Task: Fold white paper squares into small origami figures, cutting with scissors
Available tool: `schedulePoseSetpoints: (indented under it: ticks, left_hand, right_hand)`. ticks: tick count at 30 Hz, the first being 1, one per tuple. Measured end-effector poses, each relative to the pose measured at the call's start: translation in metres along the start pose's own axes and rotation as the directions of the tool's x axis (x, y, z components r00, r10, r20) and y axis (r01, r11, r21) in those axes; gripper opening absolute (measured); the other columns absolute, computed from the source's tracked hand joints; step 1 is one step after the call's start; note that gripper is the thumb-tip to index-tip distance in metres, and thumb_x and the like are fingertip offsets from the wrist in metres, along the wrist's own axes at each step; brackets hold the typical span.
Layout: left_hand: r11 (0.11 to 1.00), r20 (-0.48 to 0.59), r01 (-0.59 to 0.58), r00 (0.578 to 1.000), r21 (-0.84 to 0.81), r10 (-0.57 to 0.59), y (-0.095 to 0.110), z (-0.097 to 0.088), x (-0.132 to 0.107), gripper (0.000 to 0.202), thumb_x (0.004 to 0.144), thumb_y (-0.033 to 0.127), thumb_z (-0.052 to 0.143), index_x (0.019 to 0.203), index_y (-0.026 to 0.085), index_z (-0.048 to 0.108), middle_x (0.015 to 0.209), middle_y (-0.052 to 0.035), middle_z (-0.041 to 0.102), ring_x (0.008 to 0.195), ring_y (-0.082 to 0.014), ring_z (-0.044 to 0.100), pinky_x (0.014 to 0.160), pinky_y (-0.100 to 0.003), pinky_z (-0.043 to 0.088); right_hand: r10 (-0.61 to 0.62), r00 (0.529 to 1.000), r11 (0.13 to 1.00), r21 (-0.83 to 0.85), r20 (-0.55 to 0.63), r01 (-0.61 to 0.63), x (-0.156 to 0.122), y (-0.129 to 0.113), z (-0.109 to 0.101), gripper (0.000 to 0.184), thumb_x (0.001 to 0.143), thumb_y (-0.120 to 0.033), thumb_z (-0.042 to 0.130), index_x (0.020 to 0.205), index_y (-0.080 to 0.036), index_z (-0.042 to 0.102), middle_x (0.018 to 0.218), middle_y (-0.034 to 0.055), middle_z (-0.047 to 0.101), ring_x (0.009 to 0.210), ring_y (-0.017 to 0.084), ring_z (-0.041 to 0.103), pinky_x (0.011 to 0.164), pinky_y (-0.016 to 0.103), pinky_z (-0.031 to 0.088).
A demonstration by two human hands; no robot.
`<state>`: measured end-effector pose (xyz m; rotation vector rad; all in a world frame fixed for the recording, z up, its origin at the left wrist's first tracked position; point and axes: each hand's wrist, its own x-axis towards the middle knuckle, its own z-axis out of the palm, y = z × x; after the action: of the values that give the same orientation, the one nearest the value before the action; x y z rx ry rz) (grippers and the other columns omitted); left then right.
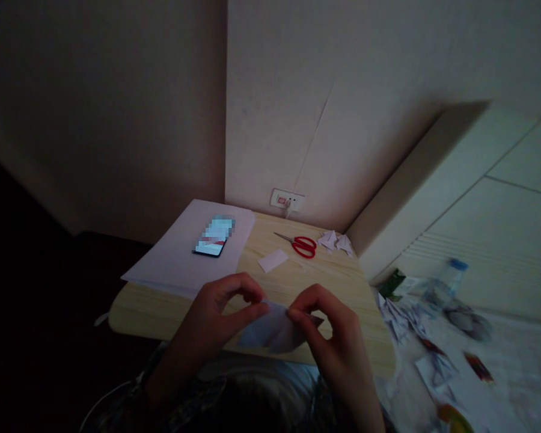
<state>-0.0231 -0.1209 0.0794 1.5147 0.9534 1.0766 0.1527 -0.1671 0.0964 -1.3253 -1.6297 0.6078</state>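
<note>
Between my two hands, a folded piece of white paper (277, 331) is held up over the near edge of the small table. My left hand (228, 307) pinches its upper left edge between thumb and forefinger. At the upper right edge, my right hand (327, 322) grips the same paper with thumb and fingertips. A dark pointed tip sticks out beside the right fingers. Beyond the hands lie a small white paper slip (273, 260) and red-handled scissors (303, 245), blades pointing left.
A lit phone (215, 236) rests on large white sheets (171, 252) on the wooden table (351, 300). Folded paper pieces (334, 241) sit at the back right corner. A wall socket (287, 200) holds a plug. To the right are a plastic bottle (448, 279) and more folded paper (397, 316).
</note>
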Motion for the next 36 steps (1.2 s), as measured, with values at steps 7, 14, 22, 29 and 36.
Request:
schedulePoseSetpoints:
  ticks: [7,14,22,29,36]
  left_hand:
    - [0.996,0.145,0.008,0.989,0.092,-0.022,0.0031,0.0064,-0.0015,0.003,0.074,0.021,0.066,0.072,0.018,0.066,0.071,0.0016,0.066,0.073,-0.0153,0.061,0.069,-0.024,0.045]
    - [0.991,0.095,0.016,0.995,0.133,-0.028,0.0049,0.0014,-0.0024,0.006,0.071,0.021,0.067,0.067,0.018,0.065,0.066,0.0022,0.063,0.068,-0.0143,0.058,0.065,-0.023,0.043]
    - [0.999,0.038,0.017,0.999,0.049,-0.019,0.0005,-0.0012,-0.0011,0.010,0.072,0.024,0.067,0.065,0.017,0.064,0.063,0.0019,0.062,0.065,-0.0134,0.057,0.065,-0.023,0.044]
    - [0.998,0.088,0.042,0.995,0.038,-0.045,0.0024,0.0017,-0.0009,0.004,0.072,0.021,0.067,0.074,0.018,0.069,0.072,0.0011,0.067,0.073,-0.0152,0.060,0.070,-0.023,0.045]
    - [0.995,0.116,0.055,0.991,0.084,-0.064,0.0035,0.0075,-0.0014,0.004,0.070,0.022,0.069,0.070,0.018,0.069,0.067,0.0016,0.067,0.070,-0.0154,0.060,0.066,-0.023,0.044]
  right_hand:
    - [-0.013,0.997,1.000,-0.017,0.074,0.014,-0.0004,0.0021,0.0046,0.015,0.084,-0.017,0.060,0.069,-0.019,0.059,0.065,-0.0016,0.058,0.061,0.013,0.054,0.055,0.023,0.040]
    - [-0.015,0.997,1.000,-0.019,0.079,0.016,0.0009,-0.0005,0.0035,0.015,0.082,-0.014,0.061,0.068,-0.019,0.059,0.064,-0.0021,0.057,0.061,0.013,0.053,0.054,0.023,0.039]
    - [-0.012,1.000,1.000,-0.013,0.011,0.012,0.0005,-0.0005,-0.0003,0.016,0.081,-0.014,0.062,0.066,-0.020,0.059,0.062,-0.0023,0.058,0.058,0.013,0.054,0.052,0.022,0.039]
    - [0.014,0.999,1.000,-0.026,0.037,-0.013,0.0004,0.0020,0.0023,0.015,0.083,-0.016,0.061,0.068,-0.020,0.059,0.064,-0.0022,0.058,0.061,0.013,0.054,0.055,0.023,0.040]
    - [-0.023,0.997,1.000,0.008,0.068,0.022,-0.0025,0.0007,0.0030,0.015,0.084,-0.018,0.061,0.069,-0.019,0.059,0.065,-0.0021,0.058,0.061,0.013,0.054,0.055,0.022,0.040]
